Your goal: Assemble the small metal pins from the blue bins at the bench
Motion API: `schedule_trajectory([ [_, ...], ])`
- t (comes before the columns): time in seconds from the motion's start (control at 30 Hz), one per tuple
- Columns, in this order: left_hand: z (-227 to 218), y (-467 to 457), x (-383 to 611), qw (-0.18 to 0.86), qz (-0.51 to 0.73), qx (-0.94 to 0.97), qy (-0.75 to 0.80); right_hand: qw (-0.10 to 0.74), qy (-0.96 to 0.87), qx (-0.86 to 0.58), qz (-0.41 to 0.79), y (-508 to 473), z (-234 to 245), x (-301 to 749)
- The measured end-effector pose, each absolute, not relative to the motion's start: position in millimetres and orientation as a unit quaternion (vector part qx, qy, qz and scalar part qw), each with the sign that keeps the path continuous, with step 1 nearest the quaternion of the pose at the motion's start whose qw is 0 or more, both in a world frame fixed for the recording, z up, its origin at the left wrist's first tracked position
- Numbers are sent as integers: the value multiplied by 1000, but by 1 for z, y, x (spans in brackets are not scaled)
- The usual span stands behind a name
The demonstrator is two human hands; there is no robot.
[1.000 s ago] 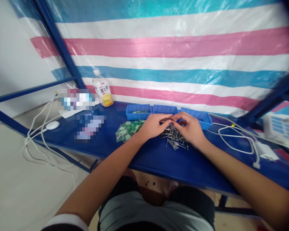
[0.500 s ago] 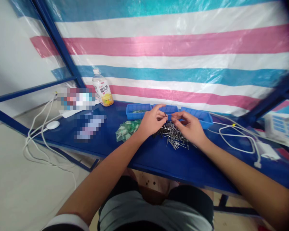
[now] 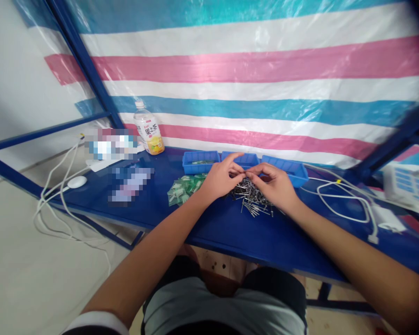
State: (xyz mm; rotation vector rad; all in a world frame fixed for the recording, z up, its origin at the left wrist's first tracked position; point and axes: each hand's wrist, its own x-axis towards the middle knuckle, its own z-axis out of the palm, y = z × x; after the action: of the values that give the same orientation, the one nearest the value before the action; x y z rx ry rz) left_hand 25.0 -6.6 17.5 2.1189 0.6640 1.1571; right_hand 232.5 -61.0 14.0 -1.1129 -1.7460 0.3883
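My left hand [image 3: 220,177] and my right hand [image 3: 272,184] meet over a pile of thin metal pins [image 3: 252,199] on the blue table [image 3: 230,228]. Both hands pinch, fingertips touching each other just above the pile. What they pinch is too small to name; it may be one of the pins. A heap of small green plastic pieces [image 3: 183,188] lies just left of my left hand. Three shallow blue trays [image 3: 199,161] stand in a row behind the hands.
A drink bottle [image 3: 148,129] stands at the back left, near blurred packets [image 3: 109,144]. White cables [image 3: 57,186] hang off the left edge; another white cable with a charger [image 3: 356,204] lies at the right. A striped tarp forms the back wall.
Half a second ago the hands were slightly apart with the left fingers raised; now the fingertips have come together again over the pins.
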Motion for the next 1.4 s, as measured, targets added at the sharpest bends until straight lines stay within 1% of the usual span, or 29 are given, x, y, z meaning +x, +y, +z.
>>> schedule_trajectory([
  [0.17, 21, -6, 25, 299, 461, 800, 242, 518, -682, -474, 208, -54, 4, 234],
  [0.27, 23, -7, 24, 301, 460, 800, 240, 511, -697, -457, 212, -56, 4, 233],
  [0.6, 24, -9, 25, 317, 449, 797, 248, 456, -761, -448, 111, -66, 14, 229],
  [0.8, 29, -11, 24, 240, 459, 802, 297, 448, -747, -485, 79, -66, 15, 230],
  [1.03, 24, -12, 25, 291, 398, 821, 286, 464, -760, -455, 31, -67, 20, 230],
  [1.23, 24, -11, 26, 263, 395, 834, 282, 464, -761, -450, 56, -66, 19, 230],
  [1.4, 24, -9, 26, 278, 420, 816, 282, 476, -751, -451, 81, -66, 17, 229],
])
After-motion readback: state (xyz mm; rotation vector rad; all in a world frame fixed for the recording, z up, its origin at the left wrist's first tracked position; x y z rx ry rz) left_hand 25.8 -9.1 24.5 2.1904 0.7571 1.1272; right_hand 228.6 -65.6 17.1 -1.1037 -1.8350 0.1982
